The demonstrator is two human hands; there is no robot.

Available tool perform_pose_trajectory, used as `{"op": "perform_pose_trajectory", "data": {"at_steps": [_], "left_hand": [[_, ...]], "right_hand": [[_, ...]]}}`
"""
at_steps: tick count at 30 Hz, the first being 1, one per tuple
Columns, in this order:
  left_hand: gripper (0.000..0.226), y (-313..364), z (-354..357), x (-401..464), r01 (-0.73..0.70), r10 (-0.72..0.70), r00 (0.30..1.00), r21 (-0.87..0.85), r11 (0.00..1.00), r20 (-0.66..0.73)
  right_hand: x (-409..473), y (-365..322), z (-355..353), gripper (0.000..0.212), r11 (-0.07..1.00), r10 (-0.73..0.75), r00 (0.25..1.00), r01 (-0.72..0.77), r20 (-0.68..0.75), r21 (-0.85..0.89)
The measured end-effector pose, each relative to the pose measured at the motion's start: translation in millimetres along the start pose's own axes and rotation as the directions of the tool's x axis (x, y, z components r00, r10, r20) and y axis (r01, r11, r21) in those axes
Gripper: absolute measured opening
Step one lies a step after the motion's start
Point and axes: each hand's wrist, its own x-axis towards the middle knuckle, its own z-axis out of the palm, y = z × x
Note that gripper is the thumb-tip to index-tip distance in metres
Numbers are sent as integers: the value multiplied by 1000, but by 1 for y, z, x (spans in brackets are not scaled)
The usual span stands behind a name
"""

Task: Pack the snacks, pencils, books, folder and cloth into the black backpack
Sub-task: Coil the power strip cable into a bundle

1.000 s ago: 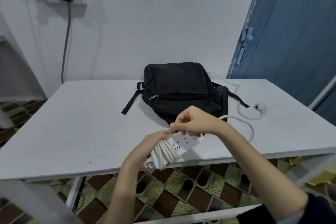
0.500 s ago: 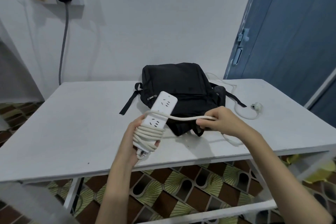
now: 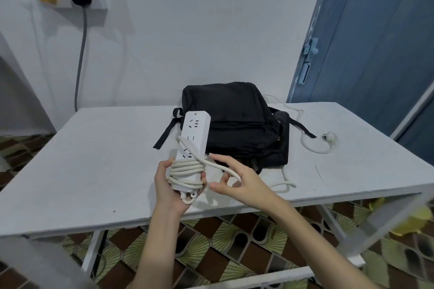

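Left hand (image 3: 170, 185) grips the power strip (image 3: 191, 148) upright so its cord (image 3: 187, 168) coils round the base; right hand (image 3: 237, 179), fingers loosely curled round the loose cord, feeds it. The black backpack (image 3: 234, 122) lies closed behind on the table (image 3: 94, 159), apparently waiting.

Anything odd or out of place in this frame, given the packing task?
Yes: the left hand grips a white power strip and the right hand is on its cord. No snacks, pencils, books, folder or cloth show beside the backpack.
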Motion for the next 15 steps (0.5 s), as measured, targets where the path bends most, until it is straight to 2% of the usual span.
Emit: {"op": "perform_pose_trajectory", "data": {"at_steps": [2, 9, 13, 15], "left_hand": [[50, -1, 1, -2, -8, 8, 1000, 13, 1000, 1], [46, -7, -6, -2, -40, 40, 997, 5, 999, -73], [33, -2, -11, 0, -21, 21, 998, 1, 1000, -60], [38, 6, -12, -1, -46, 46, 998, -2, 999, -34]], "right_hand": [[0, -1, 1, 53, 1000, 7, 1000, -7, -13, 21], [3, -3, -2, 41, 988, 128, 986, -137, 106, 75], [3, 1, -10, 44, 991, 130, 976, -132, 176, -1], [-1, 4, -19, 37, 991, 131, 980, -133, 152, 3]]}}
